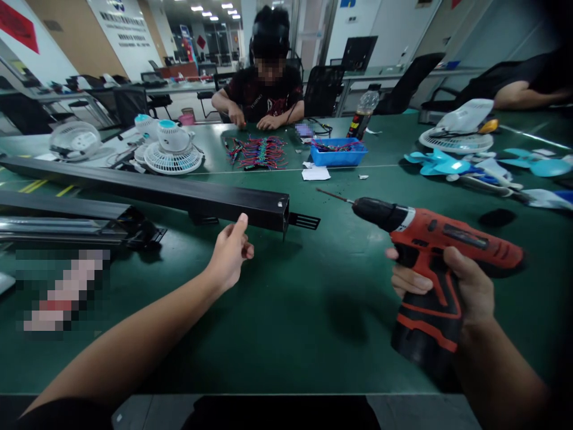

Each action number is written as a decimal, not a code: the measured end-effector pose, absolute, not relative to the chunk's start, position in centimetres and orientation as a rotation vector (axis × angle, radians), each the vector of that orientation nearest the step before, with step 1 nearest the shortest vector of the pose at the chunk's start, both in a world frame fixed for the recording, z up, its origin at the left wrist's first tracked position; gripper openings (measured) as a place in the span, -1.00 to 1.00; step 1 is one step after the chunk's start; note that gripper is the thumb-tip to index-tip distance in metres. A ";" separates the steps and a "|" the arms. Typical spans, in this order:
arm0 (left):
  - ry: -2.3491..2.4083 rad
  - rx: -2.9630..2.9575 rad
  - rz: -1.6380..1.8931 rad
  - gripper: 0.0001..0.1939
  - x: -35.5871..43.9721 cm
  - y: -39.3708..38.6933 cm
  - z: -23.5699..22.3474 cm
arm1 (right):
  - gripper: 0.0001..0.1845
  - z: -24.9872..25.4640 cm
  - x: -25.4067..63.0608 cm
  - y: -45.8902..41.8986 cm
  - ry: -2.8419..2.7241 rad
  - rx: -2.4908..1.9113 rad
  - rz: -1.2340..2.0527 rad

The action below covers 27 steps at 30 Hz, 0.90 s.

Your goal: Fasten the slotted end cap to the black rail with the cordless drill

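On the green desk, the left hand, fingers curled loosely, is at the end of the long black beam, contact unclear, while the right hand grips the red-and-black drill, bit pointing left.

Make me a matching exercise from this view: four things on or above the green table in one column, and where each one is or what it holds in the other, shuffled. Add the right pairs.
Things
1. Red and black drill
2. Blue tray
3. Light-blue fan blades
4. Long black beam

Places and states
A. Holds thin wires
B. Has its near end by the left hand
C. Lie toward the right side of the table
D. Gripped in the right hand

Right pairs: 1-D, 2-A, 3-C, 4-B
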State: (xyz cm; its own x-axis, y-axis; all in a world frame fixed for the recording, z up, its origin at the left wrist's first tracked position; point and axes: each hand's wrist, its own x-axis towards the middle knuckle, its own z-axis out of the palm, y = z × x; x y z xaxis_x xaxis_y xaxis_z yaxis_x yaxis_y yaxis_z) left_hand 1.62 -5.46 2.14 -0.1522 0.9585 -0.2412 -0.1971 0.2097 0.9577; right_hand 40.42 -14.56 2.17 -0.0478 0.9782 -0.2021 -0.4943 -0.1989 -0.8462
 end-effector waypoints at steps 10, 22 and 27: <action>0.908 0.531 1.542 -0.27 -1.5 0.1 -2.1 | -0.34 0.3 39.9 -15.0 -0.780 -1.021 1.704; 0.709 0.519 1.463 -0.50 -2.4 1.4 -3.0 | -0.27 0.6 39.7 -15.4 -0.805 -1.100 1.814; 0.743 0.519 1.465 -0.51 -1.9 1.1 -2.2 | -0.29 -0.1 40.0 -15.5 -0.797 -1.080 1.774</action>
State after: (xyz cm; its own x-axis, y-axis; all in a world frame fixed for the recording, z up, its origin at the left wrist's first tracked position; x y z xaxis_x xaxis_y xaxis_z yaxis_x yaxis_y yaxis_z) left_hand -1.90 1.06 -2.20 -0.0470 0.9902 -0.1317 -0.6911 0.0630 0.7200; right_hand 40.02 -15.47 -0.06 -0.2291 0.9127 -0.3383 -0.3529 -0.4018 -0.8450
